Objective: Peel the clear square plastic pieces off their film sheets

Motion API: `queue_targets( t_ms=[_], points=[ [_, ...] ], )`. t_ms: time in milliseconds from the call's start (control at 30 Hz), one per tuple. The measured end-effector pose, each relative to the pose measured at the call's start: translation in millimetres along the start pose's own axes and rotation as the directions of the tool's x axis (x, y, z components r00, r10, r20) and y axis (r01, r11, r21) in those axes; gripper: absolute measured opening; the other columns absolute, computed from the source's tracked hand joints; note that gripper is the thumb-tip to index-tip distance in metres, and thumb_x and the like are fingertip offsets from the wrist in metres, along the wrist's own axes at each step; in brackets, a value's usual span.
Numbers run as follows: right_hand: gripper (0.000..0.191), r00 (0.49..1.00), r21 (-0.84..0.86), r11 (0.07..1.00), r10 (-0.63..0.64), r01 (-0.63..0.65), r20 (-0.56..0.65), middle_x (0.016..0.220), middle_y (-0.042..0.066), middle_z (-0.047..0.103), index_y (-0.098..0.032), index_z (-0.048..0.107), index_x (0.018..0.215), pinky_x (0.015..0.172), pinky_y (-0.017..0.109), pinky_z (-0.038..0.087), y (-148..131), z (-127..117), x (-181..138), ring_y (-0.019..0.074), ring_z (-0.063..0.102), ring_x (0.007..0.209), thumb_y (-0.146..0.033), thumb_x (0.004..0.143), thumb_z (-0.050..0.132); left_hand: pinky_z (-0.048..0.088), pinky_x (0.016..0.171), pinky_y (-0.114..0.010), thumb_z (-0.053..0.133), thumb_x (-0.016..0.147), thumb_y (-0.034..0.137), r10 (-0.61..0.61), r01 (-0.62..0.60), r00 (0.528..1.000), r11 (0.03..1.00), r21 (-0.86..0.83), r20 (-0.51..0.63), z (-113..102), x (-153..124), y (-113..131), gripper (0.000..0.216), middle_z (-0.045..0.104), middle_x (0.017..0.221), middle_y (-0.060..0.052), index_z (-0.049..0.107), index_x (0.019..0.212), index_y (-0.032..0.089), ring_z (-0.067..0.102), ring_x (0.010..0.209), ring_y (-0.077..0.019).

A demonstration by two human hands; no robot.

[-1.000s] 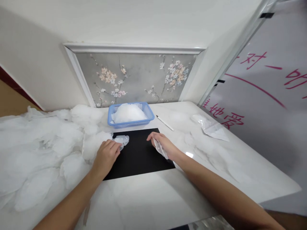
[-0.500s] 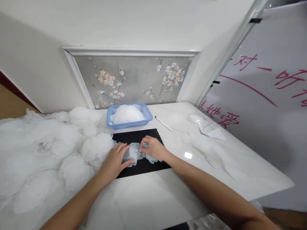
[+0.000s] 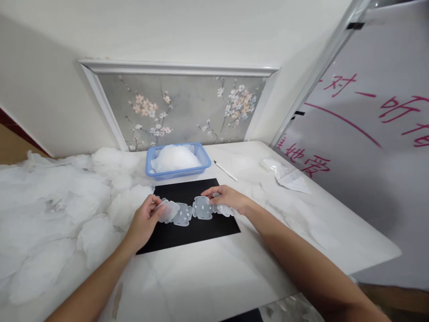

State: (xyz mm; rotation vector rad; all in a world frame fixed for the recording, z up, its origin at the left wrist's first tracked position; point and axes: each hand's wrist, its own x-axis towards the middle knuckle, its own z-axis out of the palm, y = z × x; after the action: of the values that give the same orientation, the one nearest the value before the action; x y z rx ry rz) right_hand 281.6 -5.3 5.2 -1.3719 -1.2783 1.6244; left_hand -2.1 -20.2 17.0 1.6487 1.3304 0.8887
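Over the black mat (image 3: 197, 235), my left hand (image 3: 144, 221) pinches a frosted translucent plastic piece (image 3: 169, 211) between thumb and fingers. A flat, dotted piece with lobed edges (image 3: 182, 214) overlaps it on the right. My right hand (image 3: 231, 200) is closed at the edge of another dotted, roughly square piece (image 3: 203, 208). More translucent plastic (image 3: 224, 210) shows under that hand, partly hidden by the fingers. A narrow dark gap separates the two middle pieces. Whether the pieces in each group are joined or just overlapping, I cannot tell.
Large heaps of frosted plastic pieces (image 3: 60, 210) cover the table's left side. Behind the mat stands a blue basket (image 3: 179, 173) filled with similar pieces. A white pen (image 3: 226, 171) and a clear plastic bag (image 3: 284, 176) lie to the right. A whiteboard (image 3: 368, 179) borders the table there.
My hands have moved apart, the left one leftward and the right one slightly rightward. The plastic pieces, bunched together between them before, now lie spread with a gap in the middle.
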Motion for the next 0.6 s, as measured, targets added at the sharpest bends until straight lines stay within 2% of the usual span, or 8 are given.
queue_targets(
  t_ms=[67, 167, 267, 400, 600],
  points=[
    [0.031, 1.0, -0.006, 1.0, 0.012, -0.012, 0.029, 0.075, -0.001, 0.061, -0.016, 0.074, 0.093, 0.065, 0.023, 0.044, 0, -3, 0, 0.0099, 0.055, 0.065, -0.017, 0.062, 0.071, 0.039, 0.054, -0.024, 0.058, 0.08, 0.055, -0.054, 0.054, 0.999, 0.997, -0.057, -0.006, -2, 1, 0, 0.034, 0.064, 0.067, 0.004, 0.05, 0.087, 0.023, 0.053, 0.055, -0.0131],
    [0.03, 0.998, -0.007, 0.999, 0.036, -0.036, 0.046, 0.075, 0.0, 0.065, -0.016, 0.075, 0.093, 0.063, 0.023, 0.044, -1, -6, 0, 0.0105, 0.056, 0.064, -0.02, 0.063, 0.072, 0.043, 0.06, -0.026, 0.06, 0.077, 0.06, -0.088, 0.089, 0.996, 0.988, -0.127, 0.015, -4, 1, 1, 0.044, 0.069, 0.078, -0.001, 0.056, 0.099, 0.023, 0.059, 0.065, -0.0164],
    [0.03, 0.996, 0.019, 0.998, 0.056, -0.058, 0.065, 0.078, 0.003, 0.07, -0.016, 0.075, 0.094, 0.065, 0.025, 0.047, 1, -7, 1, 0.0129, 0.06, 0.066, -0.022, 0.065, 0.071, 0.046, 0.069, -0.027, 0.061, 0.078, 0.059, -0.096, 0.096, 0.995, 0.982, -0.164, 0.008, -5, 0, 5, 0.047, 0.07, 0.082, -0.002, 0.061, 0.108, 0.023, 0.062, 0.075, -0.0185],
    [0.027, 0.995, 0.058, 0.997, 0.036, -0.041, 0.089, 0.081, 0.004, 0.073, -0.016, 0.076, 0.092, 0.068, 0.027, 0.049, 5, -12, 5, 0.0147, 0.063, 0.069, -0.027, 0.068, 0.069, 0.05, 0.071, -0.029, 0.063, 0.078, 0.057, -0.155, 0.146, 0.988, 0.948, -0.282, -0.011, -6, -2, 11, 0.053, 0.069, 0.087, -0.003, 0.06, 0.119, 0.025, 0.064, 0.083, -0.0208],
    [0.033, 0.992, 0.064, 0.997, 0.041, -0.049, 0.118, 0.079, 0.004, 0.073, -0.015, 0.075, 0.093, 0.065, 0.026, 0.048, 5, -13, 5, 0.0132, 0.062, 0.065, -0.033, 0.066, 0.076, 0.052, 0.086, -0.036, 0.065, 0.078, 0.051, -0.194, 0.21, 0.978, 0.886, -0.413, 0.081, -4, -4, 11, 0.058, 0.069, 0.107, -0.009, 0.057, 0.127, 0.022, 0.061, 0.106, -0.0269]
  ],
)
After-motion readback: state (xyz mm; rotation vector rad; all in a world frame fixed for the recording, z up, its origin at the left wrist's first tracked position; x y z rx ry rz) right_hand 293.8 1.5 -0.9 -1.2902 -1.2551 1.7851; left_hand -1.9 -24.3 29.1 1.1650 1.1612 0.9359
